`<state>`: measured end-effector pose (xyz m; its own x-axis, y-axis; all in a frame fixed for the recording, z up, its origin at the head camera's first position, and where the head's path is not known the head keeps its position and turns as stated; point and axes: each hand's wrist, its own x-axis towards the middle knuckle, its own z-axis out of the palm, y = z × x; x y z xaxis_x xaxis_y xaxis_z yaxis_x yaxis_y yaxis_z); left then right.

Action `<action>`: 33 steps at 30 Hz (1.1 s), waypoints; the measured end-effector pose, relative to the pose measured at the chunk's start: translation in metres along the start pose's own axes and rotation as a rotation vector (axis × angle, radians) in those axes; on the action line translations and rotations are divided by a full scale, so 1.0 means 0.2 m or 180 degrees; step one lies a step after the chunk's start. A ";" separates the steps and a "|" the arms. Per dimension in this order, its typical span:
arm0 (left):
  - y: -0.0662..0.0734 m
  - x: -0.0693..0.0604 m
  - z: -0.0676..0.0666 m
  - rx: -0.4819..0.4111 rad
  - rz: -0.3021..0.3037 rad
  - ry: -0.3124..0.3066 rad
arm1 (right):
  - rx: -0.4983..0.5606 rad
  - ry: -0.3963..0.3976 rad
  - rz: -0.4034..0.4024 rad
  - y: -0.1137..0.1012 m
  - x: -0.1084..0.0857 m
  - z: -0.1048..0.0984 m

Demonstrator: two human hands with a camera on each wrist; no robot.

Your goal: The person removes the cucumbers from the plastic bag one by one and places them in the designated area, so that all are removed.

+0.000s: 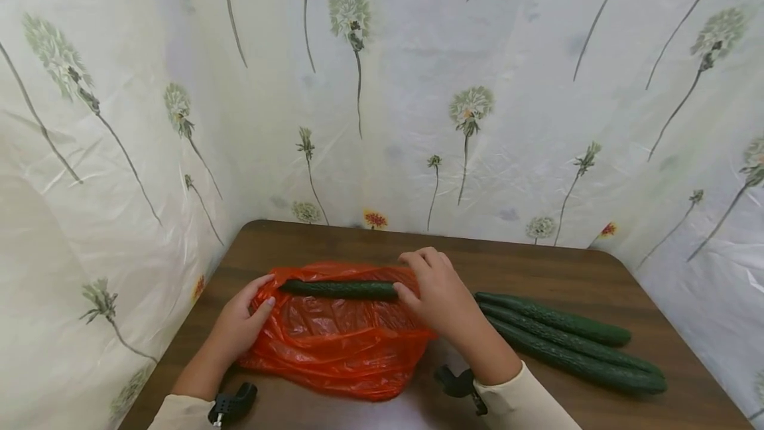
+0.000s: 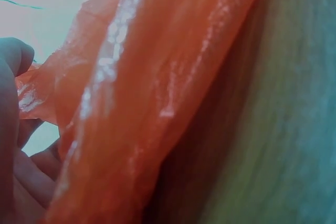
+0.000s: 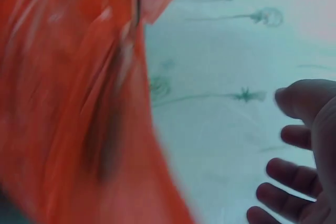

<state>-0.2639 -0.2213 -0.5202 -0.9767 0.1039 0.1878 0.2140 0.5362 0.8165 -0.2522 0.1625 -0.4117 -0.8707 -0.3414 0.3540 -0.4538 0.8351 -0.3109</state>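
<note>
Left hand (image 1: 241, 320): the grip is closed on the left edge of a red plastic bag (image 1: 334, 363), the thin film pinched between thumb and fingers. The left wrist view shows a fold of the same film running beside the fingers.

Right hand (image 1: 440, 294): the grip is loose and holds nothing. Its fingers are bent and parted above the right side of the bag, the thumb next to the right end of a cucumber. Contact between thumb and cucumber cannot be confirmed. The right wrist view shows the fingers spread and apart from the film.

The bagged cucumber (image 1: 340, 289) lies lengthwise in the open mouth of the bag, near the far edge, its left end close to the left hand. The bag rests, crumpled, on a brown wood-grain counter (image 1: 537, 271).

Three loose cucumbers (image 1: 575, 338) lie side by side on the counter to the right of the bag, their near ends partly hidden by the right forearm.

A black device is worn at each wrist, below pale sleeves (image 1: 531, 403). Light sheeting (image 1: 406, 118) printed with dandelions stands behind the counter and along its sides.
</note>
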 end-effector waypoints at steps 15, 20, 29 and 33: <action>0.00 0.01 0.00 -0.0045 -0.0026 -0.0006 | -0.0056 -0.0514 -0.0373 -0.24 0.17 0.12; 0.00 0.01 0.00 -0.0006 -0.0002 0.0018 | -0.0386 -0.0751 -0.0374 -0.26 0.23 0.19; 0.01 0.01 0.01 -0.0006 -0.0053 -0.0031 | -0.0435 -0.1192 -0.0200 -0.23 0.28 0.32; 0.00 0.00 0.01 0.0004 -0.0041 -0.0046 | -0.0317 -0.1319 -0.0091 -0.20 0.30 0.38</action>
<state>-0.2645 -0.2195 -0.5201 -0.9795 0.1092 0.1693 0.2015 0.5386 0.8181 -0.3007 0.0767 -0.4446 -0.8698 -0.4926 -0.0294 -0.4761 0.8534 -0.2123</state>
